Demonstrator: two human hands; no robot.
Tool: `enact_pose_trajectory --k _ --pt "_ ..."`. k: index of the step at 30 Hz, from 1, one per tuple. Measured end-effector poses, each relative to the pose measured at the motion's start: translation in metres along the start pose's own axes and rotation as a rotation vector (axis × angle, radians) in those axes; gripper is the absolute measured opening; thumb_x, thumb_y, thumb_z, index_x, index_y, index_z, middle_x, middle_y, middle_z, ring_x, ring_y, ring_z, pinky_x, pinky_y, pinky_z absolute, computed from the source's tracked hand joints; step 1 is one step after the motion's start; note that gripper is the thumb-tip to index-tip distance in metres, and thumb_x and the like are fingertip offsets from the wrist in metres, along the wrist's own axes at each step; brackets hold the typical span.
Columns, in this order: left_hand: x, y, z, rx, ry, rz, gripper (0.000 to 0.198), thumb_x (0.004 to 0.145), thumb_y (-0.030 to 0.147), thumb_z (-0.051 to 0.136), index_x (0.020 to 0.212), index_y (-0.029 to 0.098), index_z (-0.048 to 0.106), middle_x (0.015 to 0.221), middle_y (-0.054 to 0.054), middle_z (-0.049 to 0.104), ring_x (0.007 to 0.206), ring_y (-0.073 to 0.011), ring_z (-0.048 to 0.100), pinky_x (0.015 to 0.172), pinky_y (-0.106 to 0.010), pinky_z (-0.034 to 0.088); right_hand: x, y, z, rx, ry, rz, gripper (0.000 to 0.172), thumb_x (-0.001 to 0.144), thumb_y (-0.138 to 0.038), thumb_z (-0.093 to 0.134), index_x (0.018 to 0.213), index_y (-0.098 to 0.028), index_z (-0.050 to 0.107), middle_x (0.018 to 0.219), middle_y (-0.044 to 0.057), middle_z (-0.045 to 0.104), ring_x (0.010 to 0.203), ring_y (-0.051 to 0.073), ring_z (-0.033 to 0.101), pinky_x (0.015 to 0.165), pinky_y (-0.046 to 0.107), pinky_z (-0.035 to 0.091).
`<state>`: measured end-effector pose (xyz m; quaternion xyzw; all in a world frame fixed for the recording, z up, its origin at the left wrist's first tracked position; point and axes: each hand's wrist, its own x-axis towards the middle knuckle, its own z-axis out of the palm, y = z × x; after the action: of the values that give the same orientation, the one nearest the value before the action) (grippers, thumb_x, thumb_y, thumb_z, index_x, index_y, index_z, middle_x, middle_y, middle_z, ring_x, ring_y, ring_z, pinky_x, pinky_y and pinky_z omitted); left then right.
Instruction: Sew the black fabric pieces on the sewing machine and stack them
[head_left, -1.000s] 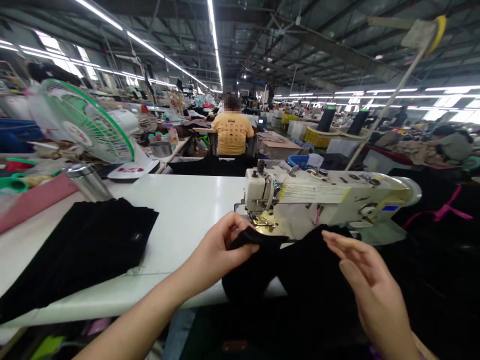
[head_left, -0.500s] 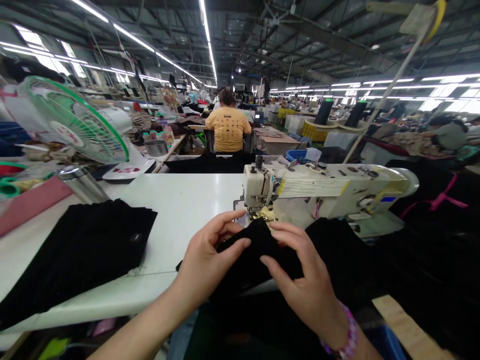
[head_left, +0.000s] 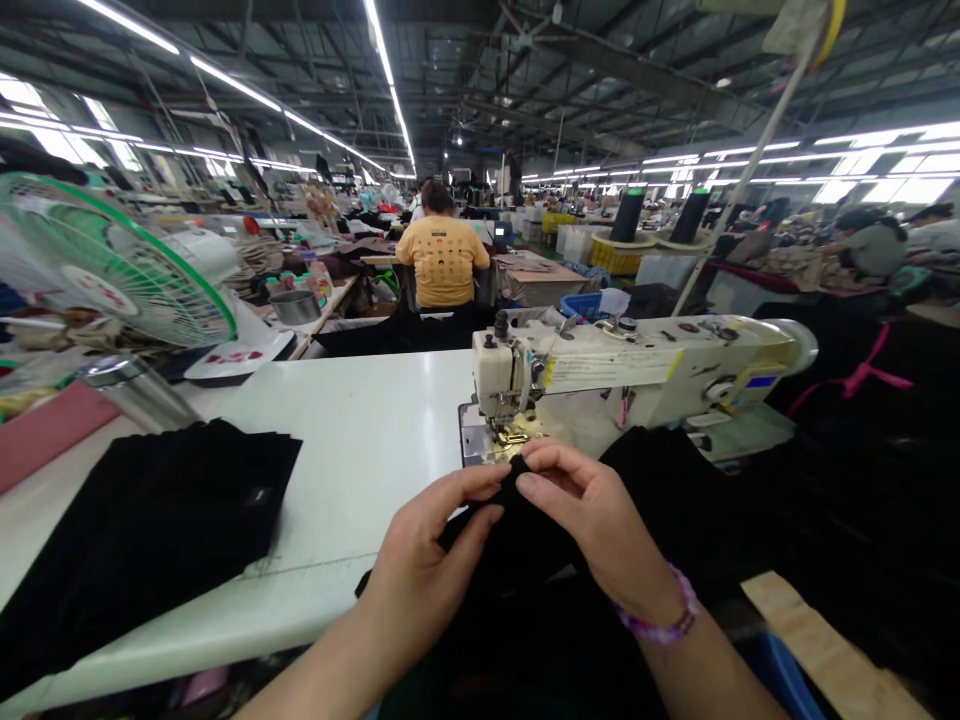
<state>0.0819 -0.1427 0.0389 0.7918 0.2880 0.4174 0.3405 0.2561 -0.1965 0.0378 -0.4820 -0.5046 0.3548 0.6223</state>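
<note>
Black fabric (head_left: 517,545) hangs between my hands at the front edge of the white sewing table (head_left: 360,420). My left hand (head_left: 431,545) grips it between thumb and fingers near its upper edge. With thumb and fingertips, my right hand (head_left: 585,500) pinches the top of the same fabric; a purple beaded bracelet circles that wrist. Just beyond my fingertips stands the needle end of a sewing machine (head_left: 607,365), its metal plate partly hidden by my hands. More black cloth (head_left: 660,480) spreads to the right of my right hand.
A stack of black fabric pieces (head_left: 172,520) lies at the left, near a steel flask (head_left: 139,390) and a green fan (head_left: 120,270). A wooden board (head_left: 817,640) juts in at lower right. A person in a yellow shirt (head_left: 442,255) sits ahead.
My hands have drawn closer together, and the right fingers have closed to pinch the fabric's top edge. The fabric sits slightly lower, away from the needle area. The view has turned slightly right.
</note>
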Motion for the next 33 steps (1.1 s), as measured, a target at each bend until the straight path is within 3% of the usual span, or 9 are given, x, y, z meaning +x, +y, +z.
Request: enact_pose_trajectory --k 5,12,14,17,21,26,33 --pt "0.001 -0.001 0.0 0.01 0.002 0.08 0.03 0.091 0.015 0.058 0.115 0.027 0.071 0.11 -0.002 0.076 0.099 -0.0179 0.072 0.09 -0.031 0.059 -0.005 0.0 -0.004 0.164 -0.057 0.101 0.02 0.078 -0.038 0.078 0.079 -0.021 0.069 0.111 0.005 0.07 0.103 0.022 0.068 0.094 0.034 0.055" --pt "0.002 -0.004 0.002 0.055 0.011 0.176 0.036 0.091 0.012 0.059 0.122 0.029 0.068 0.111 -0.002 0.076 0.099 -0.0168 0.072 0.088 -0.029 0.059 -0.002 0.003 -0.004 0.221 -0.059 0.227 0.027 0.075 -0.039 0.081 0.092 -0.02 0.072 0.093 0.003 0.074 0.089 0.02 0.07 0.087 0.034 0.057" --pt "0.003 0.0 0.002 0.061 0.028 0.184 0.033 0.09 0.014 0.063 0.119 0.028 0.069 0.11 -0.002 0.075 0.098 -0.0168 0.071 0.087 -0.028 0.059 -0.001 0.002 -0.002 0.17 -0.045 0.157 0.02 0.077 -0.036 0.079 0.086 -0.02 0.073 0.098 0.004 0.073 0.092 0.019 0.069 0.088 0.032 0.057" --pt "0.005 0.007 0.002 0.084 0.124 0.219 0.025 0.089 0.016 0.066 0.111 0.027 0.072 0.103 -0.002 0.074 0.093 -0.016 0.071 0.084 -0.027 0.059 -0.002 0.001 0.003 0.013 0.02 -0.065 0.008 0.08 -0.029 0.076 0.079 -0.022 0.073 0.101 0.003 0.071 0.097 0.019 0.068 0.091 0.031 0.055" --pt "0.009 0.012 0.002 0.145 0.189 0.246 0.018 0.088 0.015 0.067 0.101 0.025 0.075 0.095 -0.002 0.075 0.084 -0.0151 0.071 0.08 -0.026 0.059 -0.007 -0.001 0.008 -0.147 0.078 -0.26 0.003 0.085 -0.021 0.071 0.085 -0.023 0.073 0.099 0.004 0.07 0.099 0.018 0.066 0.091 0.032 0.052" --pt "0.008 0.009 0.004 0.155 0.172 0.192 0.015 0.088 0.016 0.067 0.096 0.025 0.076 0.09 0.0 0.077 0.081 -0.0148 0.072 0.079 -0.026 0.059 -0.006 0.0 0.007 -0.132 0.085 -0.245 0.003 0.085 -0.02 0.072 0.084 -0.023 0.073 0.098 0.003 0.07 0.097 0.018 0.067 0.09 0.031 0.053" --pt "0.006 0.006 0.005 0.157 0.169 0.28 0.017 0.089 0.013 0.066 0.099 0.024 0.075 0.093 0.0 0.077 0.082 -0.0125 0.072 0.08 -0.022 0.059 -0.004 0.001 0.002 -0.019 0.017 -0.168 0.005 0.081 -0.019 0.075 0.083 -0.022 0.071 0.097 0.002 0.068 0.096 0.017 0.066 0.089 0.029 0.053"
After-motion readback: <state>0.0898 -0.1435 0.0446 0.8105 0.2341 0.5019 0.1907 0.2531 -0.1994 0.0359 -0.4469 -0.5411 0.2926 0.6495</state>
